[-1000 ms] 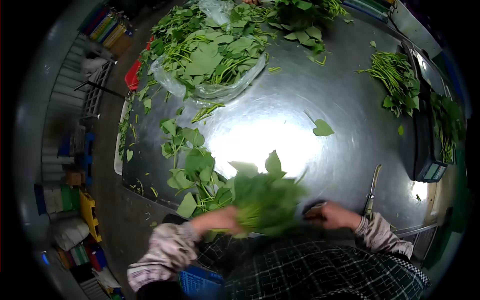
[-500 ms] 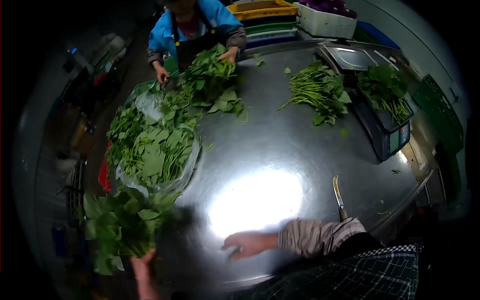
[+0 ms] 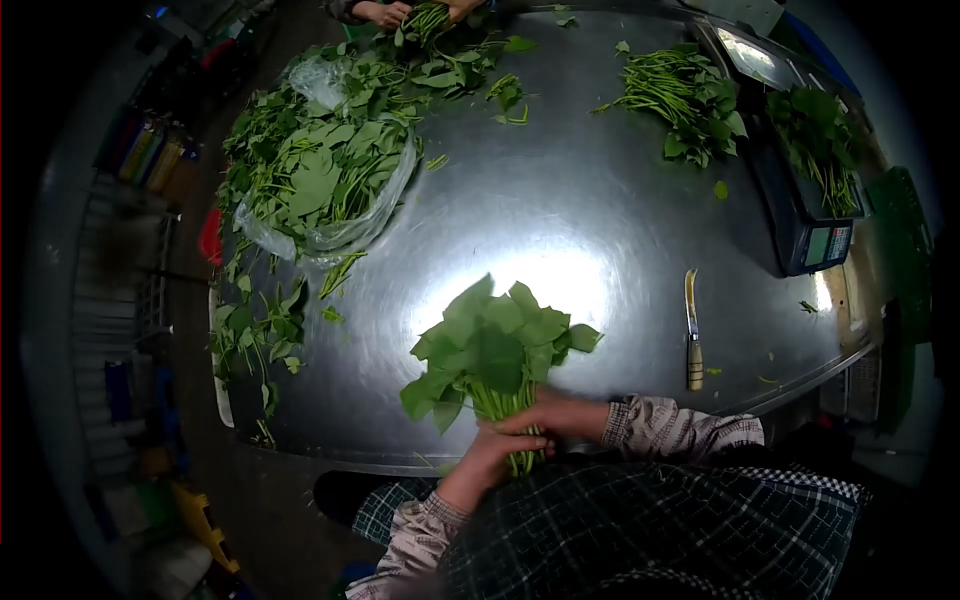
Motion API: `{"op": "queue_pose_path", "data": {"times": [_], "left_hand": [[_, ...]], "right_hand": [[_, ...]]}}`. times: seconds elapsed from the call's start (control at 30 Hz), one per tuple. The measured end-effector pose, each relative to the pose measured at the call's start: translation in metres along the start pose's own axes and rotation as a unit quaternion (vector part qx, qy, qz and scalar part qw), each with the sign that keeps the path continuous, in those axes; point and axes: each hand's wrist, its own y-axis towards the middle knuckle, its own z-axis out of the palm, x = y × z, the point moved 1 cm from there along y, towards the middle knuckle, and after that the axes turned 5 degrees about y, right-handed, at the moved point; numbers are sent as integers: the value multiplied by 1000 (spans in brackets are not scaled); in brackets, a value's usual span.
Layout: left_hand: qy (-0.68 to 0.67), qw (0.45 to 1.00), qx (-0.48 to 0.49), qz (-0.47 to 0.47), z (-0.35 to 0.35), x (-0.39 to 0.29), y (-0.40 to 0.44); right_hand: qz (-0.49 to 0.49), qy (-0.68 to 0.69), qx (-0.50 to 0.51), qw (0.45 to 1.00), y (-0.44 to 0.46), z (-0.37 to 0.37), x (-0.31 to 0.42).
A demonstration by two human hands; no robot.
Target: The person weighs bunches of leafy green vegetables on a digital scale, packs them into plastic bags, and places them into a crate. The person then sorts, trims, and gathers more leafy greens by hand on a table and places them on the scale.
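Note:
A bunch of leafy greens [image 3: 497,345] stands in front of my body at the table's near edge, leaves up and stems down. My left hand [image 3: 492,449] is wrapped round the lower stems. Just above it, my right hand [image 3: 550,412] is closed on the same stems, its fingertips partly hidden behind them. To the right of my hands lies a knife [image 3: 693,335] with a slim curved blade and a pale handle, flat on the metal table [image 3: 600,350].
A large heap of greens [image 3: 315,190] sits in clear plastic at the left, with loose stems [image 3: 265,335] nearer me. Another bunch [image 3: 680,100] lies at the far right beside a scale [image 3: 825,240] loaded with greens. Across the table, another person's hands [image 3: 385,14] hold greens.
My left hand has brought the bunch from the left edge to the middle front. My right hand has gone from empty to gripping its stems. The view has tilted down.

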Motion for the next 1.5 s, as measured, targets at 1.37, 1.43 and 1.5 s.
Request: {"op": "queue_pose_path", "data": {"times": [1.37,1.43,1.5], "left_hand": [[210,976,-53,2,251,32,134],[279,958,-18,-61,287,25,145],[294,956,-12,-14,292,38,160]], "right_hand": [[-242,150,-133,949,-245,-155,-82],[-255,174,-104,945,-276,-174,-73],[-253,148,-106,950,-290,-188,-73]]}}
